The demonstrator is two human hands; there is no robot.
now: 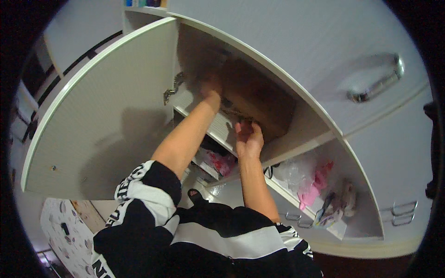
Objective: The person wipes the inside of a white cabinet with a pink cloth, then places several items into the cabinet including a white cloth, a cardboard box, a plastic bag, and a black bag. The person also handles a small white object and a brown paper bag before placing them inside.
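Note:
Both my arms reach into an open cabinet compartment [194, 41]. A brown box-like thing [260, 93], probably cardboard, fills much of its dim inside. My left hand [211, 85] is deep in the shadow at the box's left side; its fingers are blurred and too dark to make out. Lower and nearer, my right hand [249, 139] has its palm up and its fingers curled at the box's lower front edge. Whether it bears any of the box's weight cannot be told.
The open cabinet door [104, 114] with a metal hinge [170, 91] stands at left. Lower shelves hold a red and pink plastic bag [220, 161], clear plastic [295, 173] and a pink item [313, 191]. A door with a metal handle [379, 83] is at upper right. A patterned table [66, 239] stands lower left.

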